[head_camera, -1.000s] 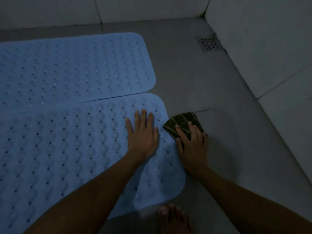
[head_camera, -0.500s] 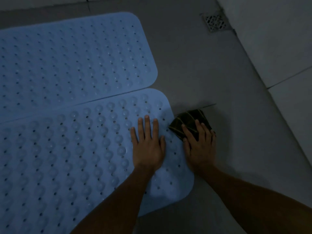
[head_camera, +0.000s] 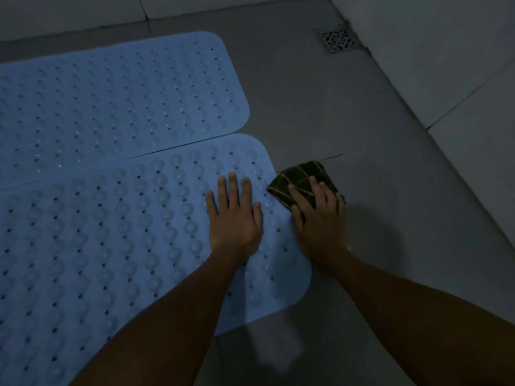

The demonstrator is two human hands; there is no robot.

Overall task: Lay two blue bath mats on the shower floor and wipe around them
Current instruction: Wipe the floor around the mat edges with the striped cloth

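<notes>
The left hand (head_camera: 235, 218) lies flat, palm down, on the nearer blue bath mat (head_camera: 111, 246), fingers straight and a little spread, gripping nothing; its fingertips point toward the far wall, and its forearm crosses the mat's near right corner. Just to the right of it, the right hand (head_camera: 317, 215) rests on a folded dark green cloth (head_camera: 298, 176) with thin pale stripes; the fingers bend slightly over the cloth's top and press it down, the thumb lying along its left side; whether the thumb tucks under the fold cannot be told. The cloth sits on the grey shower floor (head_camera: 376, 190), beyond the right hand's knuckles, and its left corner touches or just overlaps the rounded right edge of the nearer mat; which of the two is not clear in the dim light.

Beyond the left hand's fingertips lies the second blue bath mat (head_camera: 111, 107), flat on the floor; the nearer mat's far edge overlaps its long side to the left, and a thin dark seam shows between them. Both mats show rows of suction cups and small holes. Well beyond the right hand, in the corner where the floor meets the white tiled wall (head_camera: 446, 65), sits a square metal floor drain (head_camera: 338, 40).
</notes>
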